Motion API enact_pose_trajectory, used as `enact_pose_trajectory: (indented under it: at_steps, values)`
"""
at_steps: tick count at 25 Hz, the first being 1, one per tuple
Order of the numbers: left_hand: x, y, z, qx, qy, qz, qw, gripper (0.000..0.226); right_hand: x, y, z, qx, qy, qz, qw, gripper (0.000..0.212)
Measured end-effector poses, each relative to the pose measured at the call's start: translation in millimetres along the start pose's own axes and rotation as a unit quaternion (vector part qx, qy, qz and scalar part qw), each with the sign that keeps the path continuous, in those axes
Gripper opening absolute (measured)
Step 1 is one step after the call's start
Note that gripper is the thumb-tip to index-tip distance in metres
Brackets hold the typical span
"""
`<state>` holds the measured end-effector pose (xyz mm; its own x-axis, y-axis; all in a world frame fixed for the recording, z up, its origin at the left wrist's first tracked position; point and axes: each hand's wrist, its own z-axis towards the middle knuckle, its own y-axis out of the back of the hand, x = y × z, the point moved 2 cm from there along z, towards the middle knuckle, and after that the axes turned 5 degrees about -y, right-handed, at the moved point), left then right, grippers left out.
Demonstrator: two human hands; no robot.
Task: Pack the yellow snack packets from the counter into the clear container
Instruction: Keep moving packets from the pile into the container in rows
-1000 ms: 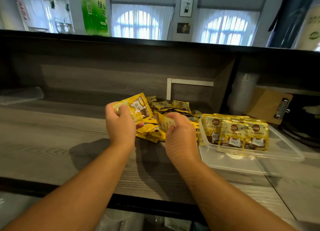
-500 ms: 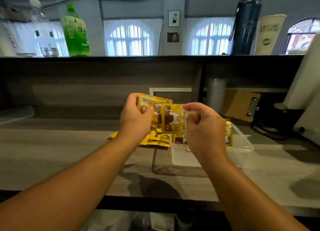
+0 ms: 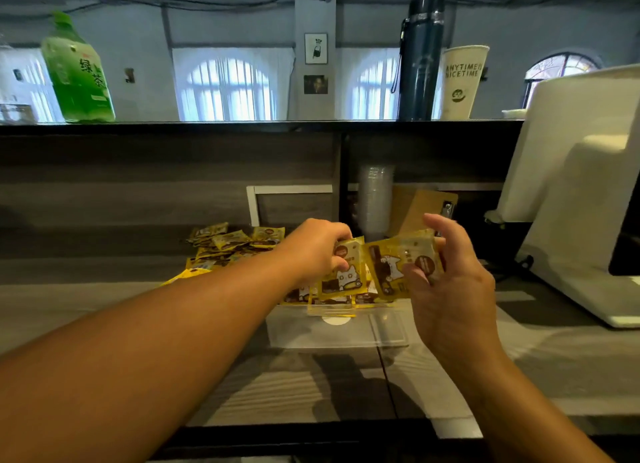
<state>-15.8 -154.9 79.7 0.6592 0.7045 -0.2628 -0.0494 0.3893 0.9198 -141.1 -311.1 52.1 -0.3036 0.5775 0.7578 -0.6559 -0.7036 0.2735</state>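
The left hand (image 3: 317, 249) reaches forward, its grip pinching a yellow packet (image 3: 343, 272) over the clear container (image 3: 337, 327). The right hand (image 3: 450, 282), raised with fingers curled, pinches another packet (image 3: 403, 266) beside it.

**What we cannot make out**

Our left hand (image 3: 317, 251) and forearm cover much of the clear container (image 3: 337, 327), so we cannot count the packets inside it. The loose pile (image 3: 228, 246) on the counter (image 3: 86, 310) is blurred, its print unreadable. The white machine (image 3: 575, 192) is cut off at the right edge.
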Motion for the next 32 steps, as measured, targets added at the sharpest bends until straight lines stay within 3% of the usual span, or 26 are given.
enact_pose_trajectory:
  at_steps: [3, 5, 10, 14, 16, 20, 23, 27, 32]
  values:
    - [-8.1, -12.0, 13.7, 0.022, -0.078, 0.173, 0.982, 0.033, -14.3, 4.7, 5.8, -0.001, 0.01, -0.025, 1.0, 0.067]
    - [-7.3, -18.5, 19.9, 0.011, -0.097, 0.238, 0.966, 0.043, -21.3, 6.2, 12.1, -0.009, 0.025, -0.064, 0.998, 0.062]
    - [3.9, -33.4, 25.6, 0.063, -0.047, 0.183, 0.98, 0.07, -25.4, -1.6, 32.3, 0.052, 0.016, -0.131, 0.99, 0.031]
    - [18.7, -32.0, 23.0, 0.13, -0.056, 0.217, 0.966, 0.104, -17.4, -21.2, 56.3, 0.148, 0.068, -0.233, 0.959, 0.025]
    - [24.6, -33.0, 22.6, 0.117, -0.058, 0.231, 0.964, 0.115, -18.9, -34.9, 66.9, 0.202, 0.078, -0.281, 0.935, 0.026]
    - [25.5, -41.8, 24.6, 0.085, -0.041, 0.239, 0.966, 0.115, -28.5, -59.1, 79.9, 0.257, 0.093, -0.388, 0.88, 0.041]
    - [24.1, -41.5, 26.2, 0.064, -0.052, 0.236, 0.968, 0.106, -36.1, -69.4, 84.6, 0.313, 0.072, -0.438, 0.84, 0.068]
    - [23.2, -42.8, 24.4, 0.034, -0.06, 0.226, 0.972, 0.097, -40.3, -77.7, 87.0, 0.329, 0.05, -0.417, 0.846, 0.081]
    - [23.3, -42.5, 28.0, 0.038, -0.041, 0.226, 0.973, 0.096, -41.9, -84.9, 88.7, 0.35, 0.059, -0.444, 0.823, 0.101]
